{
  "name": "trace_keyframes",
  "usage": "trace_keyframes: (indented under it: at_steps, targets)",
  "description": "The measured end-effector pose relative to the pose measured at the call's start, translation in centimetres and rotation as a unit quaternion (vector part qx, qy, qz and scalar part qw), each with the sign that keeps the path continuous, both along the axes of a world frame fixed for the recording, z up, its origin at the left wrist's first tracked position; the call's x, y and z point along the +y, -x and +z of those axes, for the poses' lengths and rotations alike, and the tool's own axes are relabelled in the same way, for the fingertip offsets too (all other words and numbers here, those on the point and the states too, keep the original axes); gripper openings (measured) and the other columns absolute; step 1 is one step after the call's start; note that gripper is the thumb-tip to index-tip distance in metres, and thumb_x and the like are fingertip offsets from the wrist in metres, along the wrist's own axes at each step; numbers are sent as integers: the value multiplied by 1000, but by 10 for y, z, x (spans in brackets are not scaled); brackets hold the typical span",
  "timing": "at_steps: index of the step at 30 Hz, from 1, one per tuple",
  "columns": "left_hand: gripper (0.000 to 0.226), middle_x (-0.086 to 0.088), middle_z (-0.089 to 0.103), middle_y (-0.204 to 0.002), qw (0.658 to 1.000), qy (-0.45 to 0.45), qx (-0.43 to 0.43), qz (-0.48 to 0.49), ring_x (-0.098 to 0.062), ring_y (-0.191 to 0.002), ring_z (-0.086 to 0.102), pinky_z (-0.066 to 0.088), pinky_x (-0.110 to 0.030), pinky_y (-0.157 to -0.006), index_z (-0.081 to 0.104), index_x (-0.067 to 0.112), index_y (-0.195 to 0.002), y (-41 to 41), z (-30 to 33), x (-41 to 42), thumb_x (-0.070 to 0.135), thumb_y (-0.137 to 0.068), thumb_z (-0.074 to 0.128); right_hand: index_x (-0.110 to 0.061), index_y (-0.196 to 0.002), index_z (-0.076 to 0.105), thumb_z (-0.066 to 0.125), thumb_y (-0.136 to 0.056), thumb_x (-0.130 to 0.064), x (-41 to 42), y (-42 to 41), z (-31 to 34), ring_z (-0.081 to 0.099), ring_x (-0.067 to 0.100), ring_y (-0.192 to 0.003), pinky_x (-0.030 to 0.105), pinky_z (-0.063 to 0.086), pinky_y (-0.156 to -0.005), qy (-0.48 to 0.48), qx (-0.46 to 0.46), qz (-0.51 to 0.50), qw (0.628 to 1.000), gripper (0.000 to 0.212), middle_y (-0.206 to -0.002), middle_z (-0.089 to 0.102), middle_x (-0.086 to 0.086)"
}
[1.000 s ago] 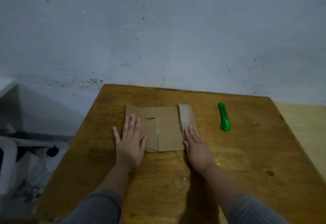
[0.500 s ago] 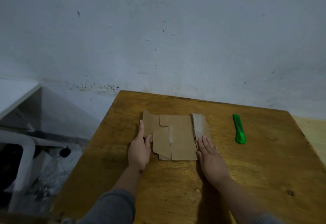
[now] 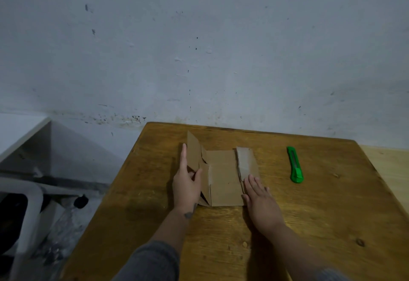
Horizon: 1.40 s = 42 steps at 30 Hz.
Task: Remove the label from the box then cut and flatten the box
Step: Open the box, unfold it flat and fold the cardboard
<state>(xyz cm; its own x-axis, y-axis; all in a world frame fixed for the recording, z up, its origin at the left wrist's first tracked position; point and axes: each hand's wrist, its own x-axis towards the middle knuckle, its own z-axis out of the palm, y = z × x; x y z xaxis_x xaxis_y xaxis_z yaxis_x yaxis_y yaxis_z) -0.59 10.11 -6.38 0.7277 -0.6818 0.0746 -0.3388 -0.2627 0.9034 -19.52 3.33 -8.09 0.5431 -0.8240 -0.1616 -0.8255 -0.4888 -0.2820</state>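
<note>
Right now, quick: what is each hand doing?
Left hand: holds the raised left flap of the cardboard box, thumb inside, fingers outside.
Right hand: open, fingers straight, pressing the box's right edge flat.

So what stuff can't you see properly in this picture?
All in the head view:
- Under the cardboard box: hidden by the cardboard itself.
- The left hand fingertips: tucked behind the raised flap.
- Whether the green cutter has its blade out: too small to tell.
- The label: none can be made out.
- Things on the floor at left: dark, blurred, cut off by the edge.
</note>
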Motion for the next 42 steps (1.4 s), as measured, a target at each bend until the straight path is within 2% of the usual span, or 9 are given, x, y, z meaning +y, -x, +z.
trace_keyframes:
  at_steps: [2,7,12,18,20,23,26,35,42]
  targets:
    - [95,-16,68,-99,1000,2,-29,-8,-22,-73,64,52,-28,-61,-8,68,-134,2,-1,0,16,-92,61,-19,-149,4,23,-101,-33,0,0,1,-4,13,-146,36,3,-120,0,-1,1,1000,53,-160,0,-3]
    - [90,-9,34,-153,1000,15,-12,-13,-38,-127,48,49,-56,-94,-9,67,-136,-2,-1,1,15,-95,52,-21,-149,4,23,-101,-35,-2,3,1,-5,12,-146,35,1,-119,-6,-10,5,1000,54,-159,-1,-4]
    - [89,0,12,-160,1000,21,9,-9,-28,-139,35,42,-50,-104,-21,51,-140,-1,1,6,13,-97,47,-21,-149,4,24,-101,-35,-1,3,2,-6,12,-146,37,1,-120,-13,-12,1,1000,54,-159,-2,-4]
    - [80,-11,63,-117,999,16,43,22,-24,-89,66,55,-41,-74,-19,59,-137,-2,1,8,25,-99,43,-22,-149,4,24,-101,-35,0,3,1,-6,12,-146,37,1,-120,-9,-12,-1,1000,54,-159,-2,-5]
    - [80,-3,62,-114,997,20,73,28,-22,-99,65,54,-41,-83,-14,50,-144,-2,-1,7,21,-99,45,-22,-149,3,24,-101,-35,-1,3,0,-6,11,-146,38,1,-120,-10,-11,2,1000,54,-159,-2,-5]
    - [62,-1,61,-123,992,15,123,16,-21,-108,63,55,-49,-88,19,39,-148,-6,-9,8,22,-97,49,-22,-149,4,25,-101,-35,-2,3,-1,-5,12,-146,37,2,-120,-9,-16,2,1000,54,-159,-1,-4]
    - [15,-2,70,-102,995,-14,100,11,-18,-90,67,57,-50,-78,61,31,-101,-7,-17,11,23,-98,48,-21,-149,5,25,-101,-35,-2,2,-2,-5,12,-146,36,1,-120,-8,-15,1,1000,54,-159,-1,-4]
    - [35,-12,68,-78,996,-8,88,-6,-36,-72,63,53,-45,-60,65,8,-85,1,-19,5,35,-97,45,-21,-149,6,26,-101,-34,-4,4,-5,-3,11,-146,35,2,-120,-4,-23,4,1000,54,-159,1,-5]
    - [35,7,69,-114,993,-59,-89,-55,0,-87,62,50,-13,-73,57,25,-129,27,2,-7,34,-95,54,-22,-149,8,28,-101,-34,-5,4,-4,-1,10,-146,32,1,-117,5,-38,4,999,54,-159,4,-5]
